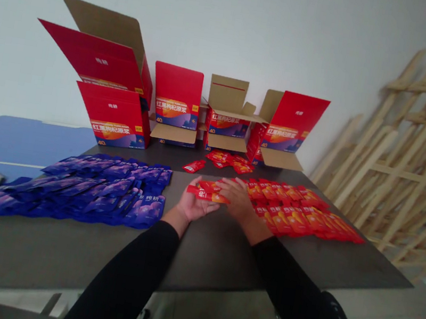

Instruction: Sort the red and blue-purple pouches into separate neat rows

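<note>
Head view: left hand (193,205) holds red sachets (207,195) in a loose palm-up grip, right hand (237,198) lying flat-fingered over them; blue sachets (103,190) remain spread, cartons (178,95) open.

Your head camera is looking forward and down from behind your left hand (193,205) and right hand (241,201), and it is facing across the dark table (60,254) toward the red cartons (114,117) beyond your hands. It is sitting close above your forearms (122,274), with the white wall (258,26) rising well past your hands.
</note>
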`<action>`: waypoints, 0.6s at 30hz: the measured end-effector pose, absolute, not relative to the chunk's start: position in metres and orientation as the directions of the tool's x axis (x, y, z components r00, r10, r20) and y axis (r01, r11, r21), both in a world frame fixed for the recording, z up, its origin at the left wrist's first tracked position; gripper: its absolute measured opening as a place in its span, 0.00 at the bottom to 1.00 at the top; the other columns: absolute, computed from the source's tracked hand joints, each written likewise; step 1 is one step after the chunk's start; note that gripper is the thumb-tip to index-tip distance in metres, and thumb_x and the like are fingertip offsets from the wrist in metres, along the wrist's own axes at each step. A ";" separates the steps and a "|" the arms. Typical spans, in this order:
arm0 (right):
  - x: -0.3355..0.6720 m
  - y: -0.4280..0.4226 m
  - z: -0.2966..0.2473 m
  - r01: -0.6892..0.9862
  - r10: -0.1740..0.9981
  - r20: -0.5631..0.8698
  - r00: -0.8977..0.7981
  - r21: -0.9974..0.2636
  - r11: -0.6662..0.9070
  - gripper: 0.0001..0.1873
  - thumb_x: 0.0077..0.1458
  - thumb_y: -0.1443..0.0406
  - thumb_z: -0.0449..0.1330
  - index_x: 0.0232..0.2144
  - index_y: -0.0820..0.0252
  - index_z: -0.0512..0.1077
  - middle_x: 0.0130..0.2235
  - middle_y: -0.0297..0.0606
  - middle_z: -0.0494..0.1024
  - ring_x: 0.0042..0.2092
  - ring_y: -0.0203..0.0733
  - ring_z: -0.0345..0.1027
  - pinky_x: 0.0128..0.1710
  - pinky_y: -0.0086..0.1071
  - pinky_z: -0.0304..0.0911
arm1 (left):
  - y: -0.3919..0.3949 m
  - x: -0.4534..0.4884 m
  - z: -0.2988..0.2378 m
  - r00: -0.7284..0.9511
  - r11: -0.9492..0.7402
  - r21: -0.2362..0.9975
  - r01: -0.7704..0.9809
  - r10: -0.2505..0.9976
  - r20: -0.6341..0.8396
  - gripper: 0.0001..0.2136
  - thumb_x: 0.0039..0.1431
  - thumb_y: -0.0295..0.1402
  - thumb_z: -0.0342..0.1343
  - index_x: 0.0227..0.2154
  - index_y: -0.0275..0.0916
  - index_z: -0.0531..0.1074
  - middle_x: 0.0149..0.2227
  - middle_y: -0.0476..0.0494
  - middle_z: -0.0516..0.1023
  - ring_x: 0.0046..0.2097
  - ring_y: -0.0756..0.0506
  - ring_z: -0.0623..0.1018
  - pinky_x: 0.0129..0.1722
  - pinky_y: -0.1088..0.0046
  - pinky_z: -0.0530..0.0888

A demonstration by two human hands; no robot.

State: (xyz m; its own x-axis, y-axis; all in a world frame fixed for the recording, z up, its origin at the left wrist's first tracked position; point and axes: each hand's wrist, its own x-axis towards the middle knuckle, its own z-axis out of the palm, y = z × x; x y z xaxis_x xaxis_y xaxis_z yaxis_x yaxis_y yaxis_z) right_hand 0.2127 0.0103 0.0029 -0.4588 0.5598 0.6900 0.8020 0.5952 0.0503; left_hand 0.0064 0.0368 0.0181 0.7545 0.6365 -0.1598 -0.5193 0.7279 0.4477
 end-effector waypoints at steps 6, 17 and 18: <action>0.222 0.009 -0.004 0.799 0.557 0.719 -0.415 -0.003 0.601 0.15 0.63 0.68 0.52 0.46 0.52 0.76 0.56 0.35 0.78 0.64 0.42 0.63 0.67 0.45 0.47 | 0.042 -0.002 0.013 0.807 0.728 0.532 -0.432 0.575 -0.132 0.23 0.54 0.28 0.50 0.54 0.27 0.69 0.43 0.29 0.83 0.45 0.35 0.83 0.45 0.51 0.79; 0.232 0.009 -0.001 0.776 0.704 0.609 -0.365 -0.219 0.592 0.19 0.58 0.70 0.51 0.47 0.57 0.77 0.59 0.45 0.75 0.61 0.47 0.65 0.63 0.49 0.57 | 0.040 0.006 0.016 0.661 0.560 0.679 -0.476 0.737 -0.145 0.16 0.58 0.25 0.56 0.50 0.34 0.75 0.43 0.34 0.82 0.45 0.37 0.83 0.52 0.52 0.77; 0.233 0.010 -0.002 0.757 0.700 0.608 -0.376 -0.235 0.610 0.20 0.57 0.71 0.50 0.47 0.58 0.77 0.57 0.45 0.76 0.60 0.47 0.66 0.63 0.49 0.58 | 0.041 0.008 0.015 0.636 0.547 0.688 -0.476 0.755 -0.160 0.14 0.59 0.25 0.58 0.48 0.34 0.75 0.42 0.34 0.82 0.43 0.39 0.83 0.50 0.56 0.78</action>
